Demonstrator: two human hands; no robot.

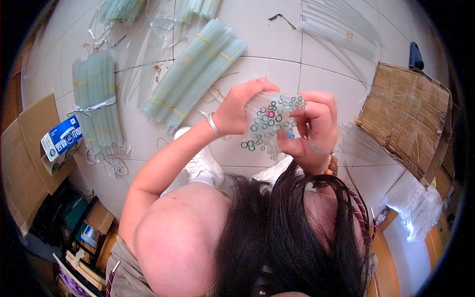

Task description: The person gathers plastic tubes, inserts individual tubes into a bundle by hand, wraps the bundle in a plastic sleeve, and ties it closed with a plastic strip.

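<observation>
Dark hair [247, 232] hangs nearest, clear tubes [267, 121] between both hands [241, 105] [319, 131].

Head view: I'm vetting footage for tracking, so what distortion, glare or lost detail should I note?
Head view: strong wide-angle distortion, with a dark curved border; head view: bright glare on the plastic bag; head view: ends of the held tubes readable as rings, but the loose tubes beside the cardboard fade into the pale floor.

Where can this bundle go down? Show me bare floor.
Bare tile lies beyond the held bundle, between the middle bundles and the fanned tubes. Crowded: upper left, by more bundles; right, by cardboard and loose tubes.
</observation>
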